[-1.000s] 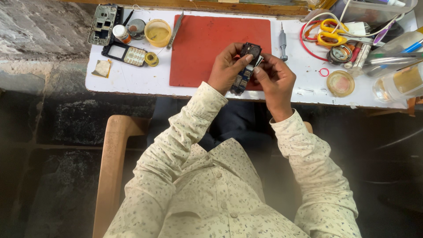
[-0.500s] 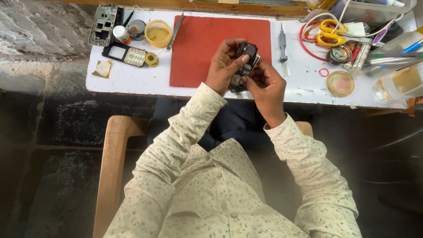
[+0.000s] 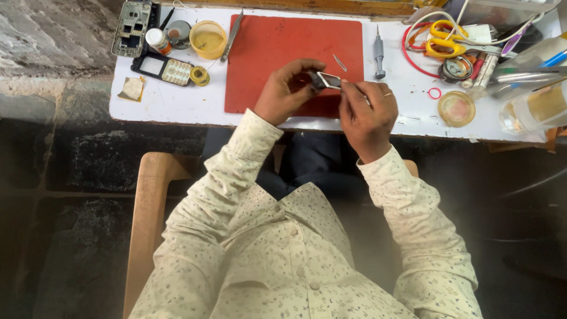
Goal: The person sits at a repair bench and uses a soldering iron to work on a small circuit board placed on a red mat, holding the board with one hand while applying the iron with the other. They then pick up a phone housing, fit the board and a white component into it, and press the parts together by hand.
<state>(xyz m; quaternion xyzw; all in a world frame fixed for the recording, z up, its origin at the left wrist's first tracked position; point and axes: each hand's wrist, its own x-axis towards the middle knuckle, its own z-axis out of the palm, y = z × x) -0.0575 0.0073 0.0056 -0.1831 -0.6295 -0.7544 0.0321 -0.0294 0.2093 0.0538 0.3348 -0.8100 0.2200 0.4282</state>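
Note:
Both my hands are over the near edge of a red work mat (image 3: 283,41) on a white table (image 3: 177,109). My left hand (image 3: 286,91) grips a small dark phone part (image 3: 326,80) with a pale metal face, held on edge. My right hand (image 3: 367,112) pinches the same part at its right end; a ring shows on one finger. A thin pair of tweezers (image 3: 339,62) lies on the mat just beyond my fingers. I wear a pale patterned long-sleeved shirt.
A grey screwdriver (image 3: 378,54) lies right of the mat. A bare phone frame (image 3: 132,27), a keypad piece (image 3: 168,70), a yellow cup (image 3: 208,39) and small jars sit at left. Yellow scissors (image 3: 444,36), red cable, a round dish (image 3: 456,108) and bottles crowd the right. A wooden chair (image 3: 147,207) is under me.
The phone part has turned from upright and dark-faced to lying sideways with its pale face showing. My right hand has dropped lower and moved right; my left hand shifted slightly nearer.

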